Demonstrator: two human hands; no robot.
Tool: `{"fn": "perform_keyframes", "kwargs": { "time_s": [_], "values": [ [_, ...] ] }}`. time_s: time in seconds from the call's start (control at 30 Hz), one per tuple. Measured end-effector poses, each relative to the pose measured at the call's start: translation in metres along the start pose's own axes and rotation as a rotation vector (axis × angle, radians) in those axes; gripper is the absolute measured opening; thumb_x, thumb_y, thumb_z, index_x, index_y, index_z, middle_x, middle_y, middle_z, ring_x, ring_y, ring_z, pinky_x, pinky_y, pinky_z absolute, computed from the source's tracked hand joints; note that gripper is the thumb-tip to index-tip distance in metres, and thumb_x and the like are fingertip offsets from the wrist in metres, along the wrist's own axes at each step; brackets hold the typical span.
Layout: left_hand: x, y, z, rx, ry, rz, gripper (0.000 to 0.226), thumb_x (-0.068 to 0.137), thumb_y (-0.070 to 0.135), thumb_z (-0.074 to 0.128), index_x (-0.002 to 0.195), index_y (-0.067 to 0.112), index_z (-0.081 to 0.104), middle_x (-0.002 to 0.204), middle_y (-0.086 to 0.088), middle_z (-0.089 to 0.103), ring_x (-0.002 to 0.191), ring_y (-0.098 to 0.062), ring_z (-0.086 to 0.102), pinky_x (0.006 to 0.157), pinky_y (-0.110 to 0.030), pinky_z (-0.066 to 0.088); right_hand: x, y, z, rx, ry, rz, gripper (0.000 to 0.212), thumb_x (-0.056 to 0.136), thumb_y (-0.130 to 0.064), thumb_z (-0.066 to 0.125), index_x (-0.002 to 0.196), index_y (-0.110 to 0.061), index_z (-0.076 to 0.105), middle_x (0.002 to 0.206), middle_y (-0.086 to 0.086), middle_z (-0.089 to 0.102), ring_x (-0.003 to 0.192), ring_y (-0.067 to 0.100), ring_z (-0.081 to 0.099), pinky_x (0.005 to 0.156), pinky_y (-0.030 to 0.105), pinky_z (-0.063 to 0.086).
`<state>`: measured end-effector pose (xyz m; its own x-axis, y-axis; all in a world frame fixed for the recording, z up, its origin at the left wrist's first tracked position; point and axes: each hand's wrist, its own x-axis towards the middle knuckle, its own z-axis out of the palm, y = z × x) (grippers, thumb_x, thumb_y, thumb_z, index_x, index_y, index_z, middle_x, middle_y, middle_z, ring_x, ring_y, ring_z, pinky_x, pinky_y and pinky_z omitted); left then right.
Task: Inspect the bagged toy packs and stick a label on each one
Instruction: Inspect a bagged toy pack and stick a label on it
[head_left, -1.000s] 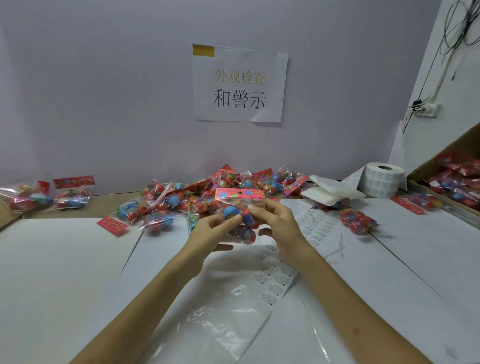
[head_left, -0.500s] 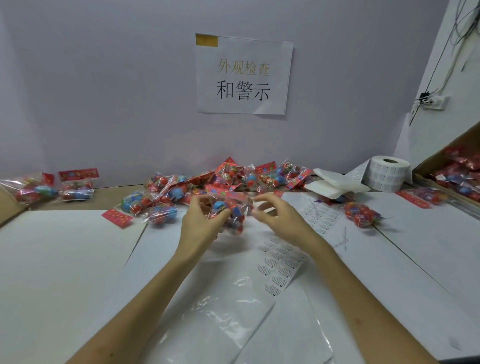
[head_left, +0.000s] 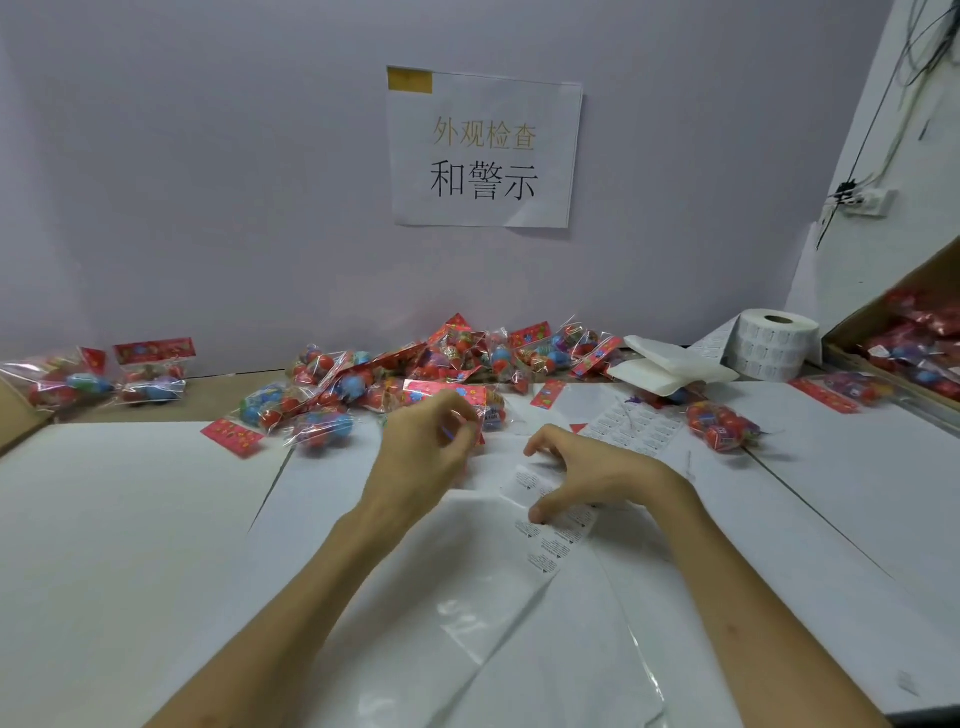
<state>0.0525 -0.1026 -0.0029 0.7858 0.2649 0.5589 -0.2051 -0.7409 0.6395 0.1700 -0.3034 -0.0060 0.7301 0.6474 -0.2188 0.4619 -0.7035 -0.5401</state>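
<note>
Once the R hand (head_left: 587, 467) let go of the pack (head_left: 452, 391), it dropped to the label strip (head_left: 558, 540) on the table (head_left: 130, 519), fingers spread, thumb on it. L hand (head_left: 426, 447) alone pinched the pack near the pile (head_left: 467, 353). Inspection was prob. done; labelling next.

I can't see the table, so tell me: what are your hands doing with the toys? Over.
Left hand grips a toy pack. Right hand over the label sheet, thumb touching it. Nothing blocking either hand.
</note>
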Motion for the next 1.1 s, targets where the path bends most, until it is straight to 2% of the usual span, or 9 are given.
{"fn": "perform_keyframes", "kwargs": {
  "time_s": [0.13,0.23,0.33,0.43,0.6,0.7,0.87,0.97,1.1],
  "values": [
    [-0.01,0.001,0.012,0.067,-0.309,0.037,0.01,0.096,0.019,0.068,0.106,0.02,0.069,0.094,0.007,0.07,0.078,-0.005,0.065,0.072,-0.024,0.058,0.002,0.001,-0.001,-0.011,0.098,-0.036,0.051,0.071,-0.042,0.086,0.114,-0.04,0.059,0.12,-0.014,0.057,0.111,0.008,0.055,0.089,0.032,0.048],
    [-0.014,-0.005,0.018,0.077,-0.401,-0.009,0.034,0.094,0.026,0.069,0.126,0.022,0.059,0.112,0.005,0.066,0.089,-0.007,0.065,0.083,-0.029,0.057,0.005,0.002,0.0,0.026,0.166,-0.069,0.04,0.077,-0.037,0.082,0.114,-0.035,0.067,0.122,-0.012,0.06,0.113,0.008,0.057,0.097,0.033,0.048],
    [-0.015,-0.006,0.022,-0.011,-0.427,-0.078,0.048,0.093,0.026,0.072,0.135,0.025,0.05,0.121,0.004,0.065,0.097,-0.007,0.064,0.085,-0.023,0.056,0.005,0.001,-0.004,0.053,0.227,-0.11,0.023,0.081,-0.032,0.077,0.099,-0.042,0.068,0.108,-0.018,0.064,0.101,0.003,0.061,0.082,0.024,0.049],
    [-0.014,-0.003,0.024,-0.114,-0.434,-0.17,0.056,0.09,0.022,0.075,0.138,0.025,0.047,0.123,0.004,0.066,0.098,-0.006,0.064,0.081,-0.017,0.055,0.005,0.001,-0.008,0.086,0.282,-0.129,0.029,0.08,-0.028,0.079,0.103,-0.042,0.07,0.099,-0.016,0.068,0.09,0.004,0.065,0.071,0.02,0.052],
    [-0.01,0.0,0.021,-0.364,-0.391,-0.355,0.052,0.087,0.014,0.078,0.13,0.024,0.051,0.115,0.001,0.071,0.092,-0.014,0.069,0.065,-0.019,0.054,0.001,-0.004,-0.011,0.288,0.33,-0.237,0.03,0.082,-0.013,0.079,0.103,-0.033,0.07,0.089,-0.007,0.076,0.083,0.01,0.074,0.074,0.031,0.063],
    [-0.008,0.001,0.022,-0.437,-0.365,-0.413,0.05,0.088,0.013,0.077,0.129,0.023,0.051,0.117,-0.001,0.071,0.099,-0.013,0.07,0.073,-0.023,0.06,-0.003,-0.01,-0.013,0.419,0.309,-0.31,0.022,0.088,-0.007,0.074,0.103,-0.022,0.068,0.087,0.0,0.078,0.08,0.02,0.077,0.071,0.033,0.063],
    [-0.011,-0.001,0.023,-0.328,-0.402,-0.332,0.056,0.087,0.013,0.078,0.134,0.019,0.049,0.12,-0.005,0.069,0.108,-0.017,0.068,0.096,-0.031,0.057,0.0,-0.008,-0.012,0.197,0.349,-0.281,0.014,0.083,-0.025,0.082,0.092,-0.033,0.073,0.087,-0.013,0.075,0.082,0.002,0.07,0.079,0.028,0.058],
    [-0.015,-0.002,0.027,-0.134,-0.44,-0.208,0.055,0.088,0.014,0.076,0.135,0.022,0.047,0.113,0.0,0.069,0.1,-0.012,0.067,0.087,-0.019,0.056,-0.001,-0.003,-0.009,0.061,0.208,-0.17,0.018,0.075,-0.041,0.085,0.088,-0.037,0.074,0.09,-0.013,0.073,0.082,0.003,0.068,0.078,0.028,0.058],
    [-0.018,-0.003,0.032,-0.136,-0.461,-0.201,0.054,0.087,0.009,0.076,0.128,0.03,0.049,0.106,0.006,0.069,0.091,-0.007,0.065,0.073,-0.009,0.052,0.0,-0.004,-0.006,0.045,0.172,-0.157,0.016,0.074,-0.038,0.085,0.087,-0.038,0.075,0.089,-0.013,0.073,0.083,0.005,0.068,0.079,0.03,0.059]
  ]
}}
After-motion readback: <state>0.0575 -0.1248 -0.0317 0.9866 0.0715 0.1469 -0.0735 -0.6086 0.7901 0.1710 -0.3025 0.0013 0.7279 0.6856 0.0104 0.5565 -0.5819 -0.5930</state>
